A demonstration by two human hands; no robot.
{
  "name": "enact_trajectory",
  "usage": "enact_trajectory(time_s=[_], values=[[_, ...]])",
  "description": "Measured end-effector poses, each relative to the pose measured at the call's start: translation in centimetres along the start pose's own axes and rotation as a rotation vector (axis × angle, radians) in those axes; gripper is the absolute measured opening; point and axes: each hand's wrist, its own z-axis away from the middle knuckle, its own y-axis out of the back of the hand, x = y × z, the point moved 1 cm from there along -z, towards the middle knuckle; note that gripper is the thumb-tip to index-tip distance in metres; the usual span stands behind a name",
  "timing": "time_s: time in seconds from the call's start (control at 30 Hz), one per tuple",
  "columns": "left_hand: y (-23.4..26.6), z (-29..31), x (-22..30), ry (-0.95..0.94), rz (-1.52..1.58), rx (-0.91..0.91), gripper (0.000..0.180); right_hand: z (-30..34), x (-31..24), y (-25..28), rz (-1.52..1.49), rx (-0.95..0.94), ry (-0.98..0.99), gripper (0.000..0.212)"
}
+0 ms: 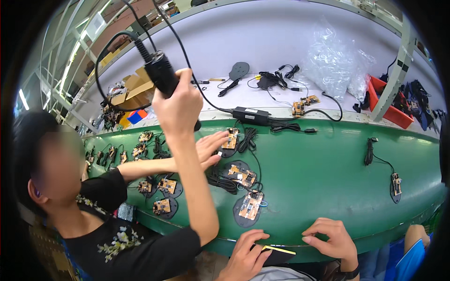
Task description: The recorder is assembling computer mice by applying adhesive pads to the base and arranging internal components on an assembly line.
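At the near edge of the green bench [309, 187], my left hand [244, 257] grips a small black notebook [279, 254] with a yellow page edge, its fingers partly covering it. My right hand [333, 241] hovers to the right by the bench edge, fingers loosely curled, thumb and forefinger slightly apart and nothing visible between them. Nearest to my left hand lies a circuit board on a black base [251, 206]. Beyond it are a second board [242, 175] and a third [229, 139], with coiled black cables beside them.
On the left a co-worker raises a black corded electric screwdriver [161, 75] and reaches over the boards. More boards [167, 186] lie before them. A cabled board [396, 185] sits far right. Behind are a power adapter [251, 115], plastic bags [328, 61] and a red bin [386, 105].
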Motion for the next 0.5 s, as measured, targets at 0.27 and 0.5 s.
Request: enact_trajectory(time_s=[0.27,0.5], values=[[1.1,0.2,-2.9,0.225,-0.032,0.138,0.02,-3.4,-1.2,-1.6,0.129,-0.124,0.13,0.02],[0.8,-1.1,-4.0,0.208,-0.115,0.062,0.02,-8.5,0.2,-4.6,0.257,-0.12,0.256,0.033]])
